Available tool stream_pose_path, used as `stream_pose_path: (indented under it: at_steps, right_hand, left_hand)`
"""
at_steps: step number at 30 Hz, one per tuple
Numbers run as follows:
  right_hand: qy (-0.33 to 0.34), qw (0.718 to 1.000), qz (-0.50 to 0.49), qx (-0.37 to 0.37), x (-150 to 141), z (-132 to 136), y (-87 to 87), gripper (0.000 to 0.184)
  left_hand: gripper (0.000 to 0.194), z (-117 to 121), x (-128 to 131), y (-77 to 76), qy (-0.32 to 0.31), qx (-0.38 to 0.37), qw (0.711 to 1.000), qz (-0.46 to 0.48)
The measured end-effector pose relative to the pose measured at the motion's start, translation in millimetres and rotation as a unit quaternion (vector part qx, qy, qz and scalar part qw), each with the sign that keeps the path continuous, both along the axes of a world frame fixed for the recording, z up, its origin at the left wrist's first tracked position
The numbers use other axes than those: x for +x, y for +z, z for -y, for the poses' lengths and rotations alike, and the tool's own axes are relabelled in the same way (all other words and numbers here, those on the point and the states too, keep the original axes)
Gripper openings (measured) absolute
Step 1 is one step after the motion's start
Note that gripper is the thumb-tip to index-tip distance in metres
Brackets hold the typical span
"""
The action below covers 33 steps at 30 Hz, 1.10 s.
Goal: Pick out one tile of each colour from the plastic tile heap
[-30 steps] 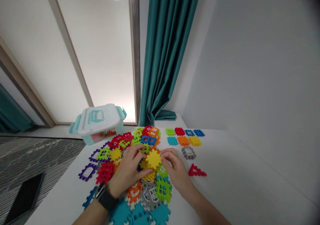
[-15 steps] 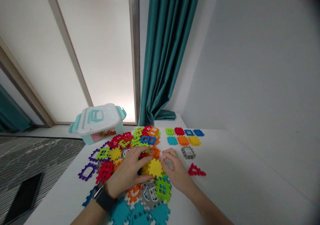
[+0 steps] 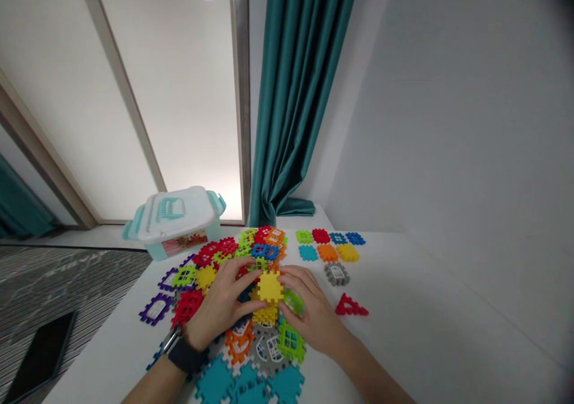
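Note:
A yellow notched building tile point(image 3: 270, 287) is raised a little over the pile, tilted so its flat face shows. At its left edge, my left hand point(image 3: 219, 303), with a dark watch on the wrist, grips it between fingers and thumb. My right hand point(image 3: 317, 315) holds the opposite edge with curved fingers and thumb. Just below lies another yellow tile point(image 3: 265, 316), partly covered. A green tile point(image 3: 293, 301) shows behind my right fingers. Nearer me are a green window tile point(image 3: 291, 339), a grey tile point(image 3: 268, 350) and an orange tile point(image 3: 239, 340).
Teal tiles point(image 3: 246, 385) lie at the near edge. A red triangle point(image 3: 352, 305), a grey tile point(image 3: 336, 274) and rows of coloured tiles point(image 3: 327, 253) lie to the right. A lidded box point(image 3: 177, 219) stands back left, beyond purple frames point(image 3: 156, 309). Behind hangs a teal curtain point(image 3: 300, 105).
The yellow tile has moved slightly left and up and turned its face toward me. My right hand has shifted from a pinch beside it to gripping its right edge.

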State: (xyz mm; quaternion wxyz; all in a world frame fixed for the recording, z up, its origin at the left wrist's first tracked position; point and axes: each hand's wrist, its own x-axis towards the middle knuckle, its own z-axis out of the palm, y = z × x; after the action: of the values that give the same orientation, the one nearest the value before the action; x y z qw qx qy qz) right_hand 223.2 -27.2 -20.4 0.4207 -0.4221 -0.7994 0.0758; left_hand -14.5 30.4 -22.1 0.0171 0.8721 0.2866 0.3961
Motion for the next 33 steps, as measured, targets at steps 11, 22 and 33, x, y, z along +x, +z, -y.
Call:
stream_pose_path:
  at_steps: [11,22,33]
  right_hand:
    - [0.003,1.0,-0.006,0.017,4.5,-2.5,-1.5,0.043]
    - [-0.027,0.999,-0.034,-0.001,2.7,-3.6,-4.0,0.037]
    - [-0.026,0.997,0.019,0.068,4.4,-6.2,-4.8,0.029]
  left_hand:
    - [0.051,-0.6,-0.1,0.6,-0.017,0.004,1.0,0.019]
    - [0.048,-1.2,1.2,-0.5,-0.02,-0.001,1.0,0.017]
    - [0.047,-4.0,1.3,-5.5,-0.029,-0.057,0.998,0.022]
